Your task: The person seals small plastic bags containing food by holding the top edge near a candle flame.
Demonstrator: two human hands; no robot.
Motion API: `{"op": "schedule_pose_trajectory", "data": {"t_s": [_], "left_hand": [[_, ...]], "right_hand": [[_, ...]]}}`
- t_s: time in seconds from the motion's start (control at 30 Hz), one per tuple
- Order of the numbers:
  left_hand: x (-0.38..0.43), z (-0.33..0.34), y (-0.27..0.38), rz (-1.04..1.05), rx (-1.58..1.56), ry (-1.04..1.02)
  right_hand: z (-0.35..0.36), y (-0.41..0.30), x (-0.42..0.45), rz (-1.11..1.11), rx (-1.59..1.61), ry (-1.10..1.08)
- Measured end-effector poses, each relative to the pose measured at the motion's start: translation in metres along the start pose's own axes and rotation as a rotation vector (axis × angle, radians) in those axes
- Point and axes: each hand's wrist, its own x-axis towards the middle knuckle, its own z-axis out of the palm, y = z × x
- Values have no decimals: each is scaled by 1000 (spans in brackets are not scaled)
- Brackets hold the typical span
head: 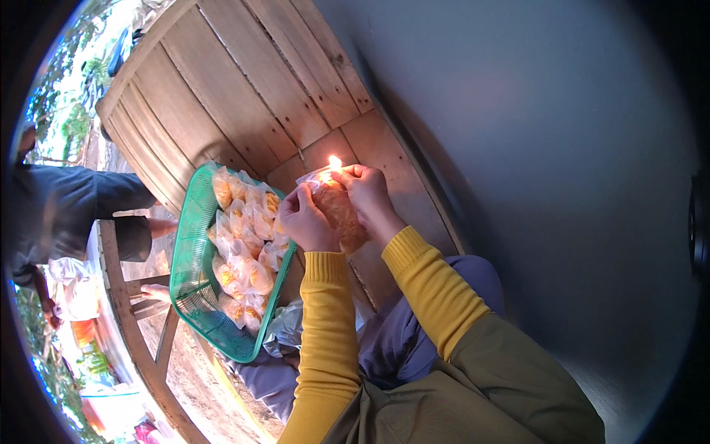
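A clear plastic bag of orange-brown food [339, 216] hangs between my hands. My left hand [308, 221] pinches one side of its top edge between thumb and fingers. On the other side, my right hand [365, 193] grips the same edge. A small bright flame [335, 162] burns right at the bag's top, by my right fingertips; what feeds it is hidden. Close by my left hand stands a green plastic basket [191, 244]. Inside it lie several small clear bags of yellow-orange food [244, 233], heaped towards the side nearest me.
Wooden planks [233, 83] form the platform under the basket. A grey wall [543, 139] rises along the right. Near my lap lies a pale plastic bag [285, 327]. At far left a person in dark clothes [61, 211] is by another wooden table [133, 333].
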Motion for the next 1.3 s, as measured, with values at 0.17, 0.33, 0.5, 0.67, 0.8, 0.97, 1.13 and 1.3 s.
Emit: {"op": "schedule_pose_trajectory", "data": {"t_s": [0.17, 0.33, 0.5, 0.67, 0.8, 0.97, 1.13, 1.3], "left_hand": [[2, 0, -4, 17, 0, -7], [3, 0, -3, -60, -32, -52], [4, 1, -2, -88, -38, -59], [5, 0, 0, -95, -35, -72], [5, 1, -1, -112, -48, -83], [8, 4, -6, -135, -80, -133], [5, 4, -6, -176, -93, -155], [7, 4, -4, -182, -102, -142]], "right_hand": [[-1, 1, 0, -18, -43, 32], [-4, 4, 2, -30, -55, 63], [-3, 1, 0, -34, -78, 68], [-3, 1, -1, -30, -71, 62], [-2, -7, -6, 4, -25, 78], [-4, -6, -8, -38, 43, 137], [-6, -3, -5, -28, 53, 165], [-3, -7, -8, 0, 51, 121]]}}
